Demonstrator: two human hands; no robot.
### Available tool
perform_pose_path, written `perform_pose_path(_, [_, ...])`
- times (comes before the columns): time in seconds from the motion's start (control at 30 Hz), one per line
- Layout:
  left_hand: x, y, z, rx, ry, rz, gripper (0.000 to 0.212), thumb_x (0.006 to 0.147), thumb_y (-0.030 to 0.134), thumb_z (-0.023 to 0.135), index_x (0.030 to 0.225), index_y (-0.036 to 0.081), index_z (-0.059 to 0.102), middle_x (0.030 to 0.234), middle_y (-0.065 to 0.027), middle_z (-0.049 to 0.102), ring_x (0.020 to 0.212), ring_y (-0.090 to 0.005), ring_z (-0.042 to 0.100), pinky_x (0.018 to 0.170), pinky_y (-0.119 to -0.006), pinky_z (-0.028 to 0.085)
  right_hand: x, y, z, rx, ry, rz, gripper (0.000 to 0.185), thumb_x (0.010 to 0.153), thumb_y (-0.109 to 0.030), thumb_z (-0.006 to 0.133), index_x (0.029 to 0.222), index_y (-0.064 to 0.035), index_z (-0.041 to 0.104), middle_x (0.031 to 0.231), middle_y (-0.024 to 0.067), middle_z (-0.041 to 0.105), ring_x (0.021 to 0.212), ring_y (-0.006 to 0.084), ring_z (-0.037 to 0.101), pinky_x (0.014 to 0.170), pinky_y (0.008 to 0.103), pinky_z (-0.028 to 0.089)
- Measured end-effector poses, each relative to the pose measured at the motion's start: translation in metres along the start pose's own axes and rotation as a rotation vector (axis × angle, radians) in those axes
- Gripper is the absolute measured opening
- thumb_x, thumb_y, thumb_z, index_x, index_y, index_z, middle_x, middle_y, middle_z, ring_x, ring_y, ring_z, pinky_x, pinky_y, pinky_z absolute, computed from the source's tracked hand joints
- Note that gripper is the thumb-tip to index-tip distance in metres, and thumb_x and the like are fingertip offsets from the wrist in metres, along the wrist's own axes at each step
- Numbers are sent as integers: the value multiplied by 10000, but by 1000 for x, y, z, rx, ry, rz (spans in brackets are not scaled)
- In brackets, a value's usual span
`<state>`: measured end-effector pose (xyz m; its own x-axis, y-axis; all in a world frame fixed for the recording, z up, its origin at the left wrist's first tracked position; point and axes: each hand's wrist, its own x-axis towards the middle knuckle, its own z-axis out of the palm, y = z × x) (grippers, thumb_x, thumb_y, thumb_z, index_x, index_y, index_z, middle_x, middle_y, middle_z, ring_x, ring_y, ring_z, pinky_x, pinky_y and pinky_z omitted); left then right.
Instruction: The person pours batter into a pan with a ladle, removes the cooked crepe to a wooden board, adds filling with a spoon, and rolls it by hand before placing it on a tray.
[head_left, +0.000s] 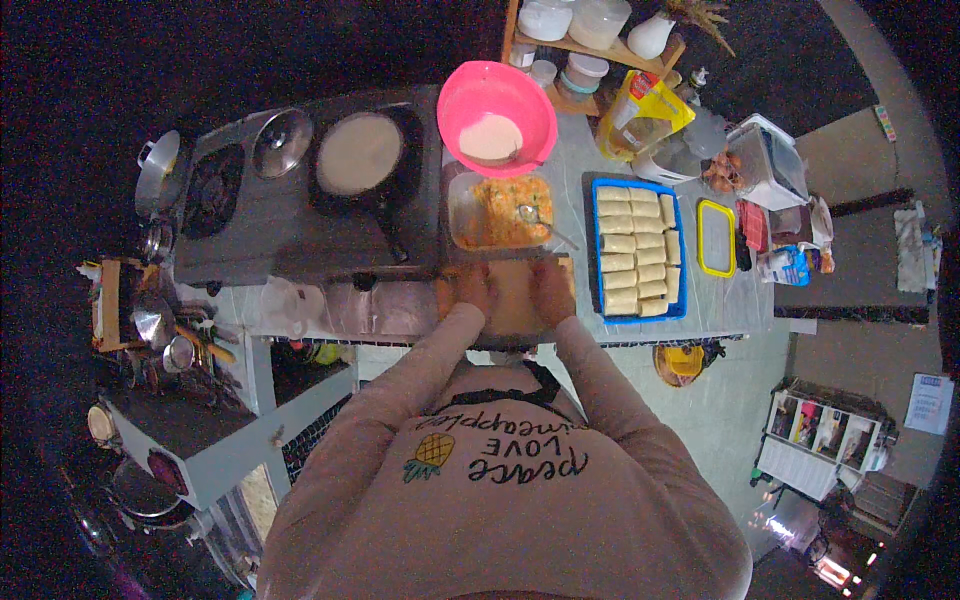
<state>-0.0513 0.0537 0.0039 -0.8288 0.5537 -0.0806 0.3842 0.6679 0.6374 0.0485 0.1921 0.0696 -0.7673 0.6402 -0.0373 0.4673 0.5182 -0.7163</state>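
Both hands rest at a wooden board (566, 267) on the counter, my left hand (471, 288) and my right hand (551, 289) on either side of a pale, flat sheet (512, 289), perhaps a wrapper. Blur hides the fingers' exact hold. Just beyond the board sits a clear container of orange filling (499, 214) with a metal spoon (531, 215) in it. Farther back, a pink bowl (534, 112) holds pale batter (490, 140). Rows of pale rolls (619, 262) fill a blue tray (598, 315) to the right.
At left is a dark stove (300, 240) bearing a black pan (394, 199) with a pale round crepe (360, 154) and a glass lid (282, 142). A yellow pouch (645, 116), a yellow-rimmed lid (716, 238) and a white-lidded container (772, 161) stand toward the right.
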Motion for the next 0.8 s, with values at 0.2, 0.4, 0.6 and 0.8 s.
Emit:
perform_pose_path(0.2, [-1, 25, -34, -72, -90, -39, 145, 770, 163, 616, 862, 54, 641, 863, -122, 641, 814, -259, 616, 807, -382, 460, 4, 12, -25, 214, -96, 7, 148, 775, -132, 659, 849, -8, 626, 805, 124, 640, 735, 206, 610, 664, 358, 481])
perform_pose_path(0.4, [-23, 15, -90, -386, -168, 177, 188, 726, 195, 737, 830, 44, 700, 782, -97, 677, 725, -188, 637, 684, -317, 504, -19, -19, -94, 602, -399, 118, 70, 766, -30, 678, 804, -9, 623, 792, 41, 652, 709, 118, 597, 657, 269, 491])
perform_pose_path(0.6, [-23, 73, -170, -557, -429, 136, 193, 771, 204, 716, 855, 31, 712, 816, -84, 696, 739, -104, 634, 694, -288, 515, -16, -47, -134, 749, -373, -2, 116, 768, 103, 611, 806, 0, 648, 821, 65, 658, 756, 170, 652, 745, 279, 530])
perform_pose_path(0.8, [-9, 20, -126, -438, -302, 243, 167, 776, 129, 684, 924, 55, 703, 867, -99, 692, 806, -219, 659, 764, -337, 511, -18, -14, -99, 654, -315, -199, 51, 776, -22, 642, 817, 2, 662, 853, 89, 647, 842, 188, 627, 749, 314, 499])
